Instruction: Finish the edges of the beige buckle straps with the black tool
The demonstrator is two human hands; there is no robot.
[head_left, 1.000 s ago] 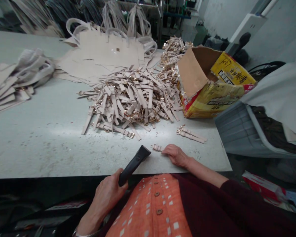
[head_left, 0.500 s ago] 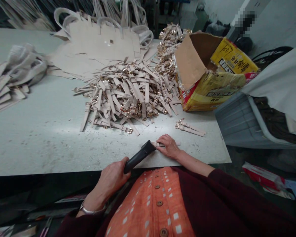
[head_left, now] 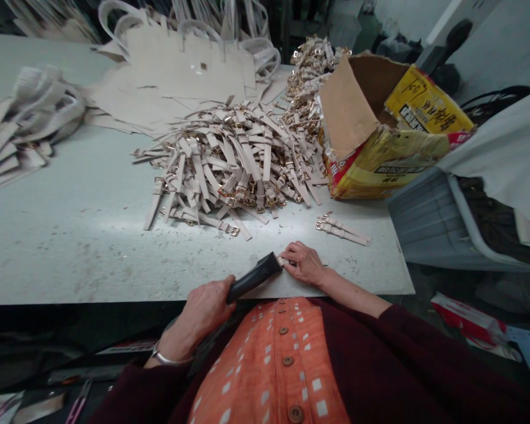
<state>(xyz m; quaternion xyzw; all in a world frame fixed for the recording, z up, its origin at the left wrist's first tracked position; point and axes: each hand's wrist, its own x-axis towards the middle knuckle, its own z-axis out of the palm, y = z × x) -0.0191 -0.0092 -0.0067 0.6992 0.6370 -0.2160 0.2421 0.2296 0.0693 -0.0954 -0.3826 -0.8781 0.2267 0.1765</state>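
Observation:
My left hand [head_left: 205, 309] is wrapped round the grip of a black hand-held tool [head_left: 254, 281], whose exact kind I cannot make out. The tool slants up to the right, its wide head at the end of a strap. Pinched in the fingers of my right hand [head_left: 302, 262] is a small beige buckle strap [head_left: 283, 259], mostly hidden by the hand and held low over the table. Just beyond that hand lie a few loose buckle straps [head_left: 342, 228]. A large heap of beige straps with gold buckles [head_left: 234, 159] spreads across the middle of the table.
An open yellow cardboard box [head_left: 380, 159] stands right of the heap. Behind the heap lie flat beige bag panels [head_left: 181, 65] with handles. More strips and handles [head_left: 44, 112] are at the left. A grey bin [head_left: 424, 218] adjoins the right edge of the table [head_left: 79, 247].
The tool's head has shifted slightly right, nearer my right fingers, and less of the strap shows. The whole view has tilted a little.

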